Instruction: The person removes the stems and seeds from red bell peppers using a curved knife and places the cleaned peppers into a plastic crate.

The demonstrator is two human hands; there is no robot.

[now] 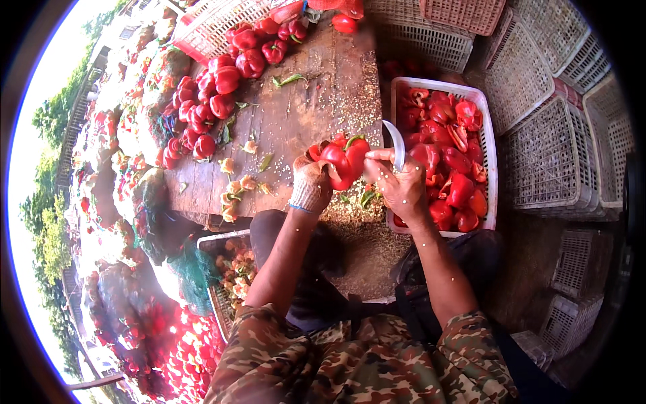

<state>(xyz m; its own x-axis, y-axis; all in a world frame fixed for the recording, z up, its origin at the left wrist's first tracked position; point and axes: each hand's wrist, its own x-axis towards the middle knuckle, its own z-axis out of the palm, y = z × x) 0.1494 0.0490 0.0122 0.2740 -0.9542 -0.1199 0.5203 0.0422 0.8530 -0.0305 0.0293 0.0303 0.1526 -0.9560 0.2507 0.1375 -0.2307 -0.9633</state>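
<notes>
My left hand, in a pale knitted glove, is closed around a red bell pepper that looks cut open, with a curved green stem on top. Bare, my right hand grips a knife with a curved, pale blade that points up and away from me. Its handle is hidden in the palm. The fingertips of that hand reach to the pepper's right side. Small pale seeds are scattered in the air and on my right forearm. Whole red bell peppers lie heaped at the far left of the wooden table.
Right of the table stands a pale crate of opened red peppers. A crate of cut-out cores sits by my left knee. Cores, leaves and seeds litter the tabletop. Stacked plastic crates line the right; filled net bags stand left.
</notes>
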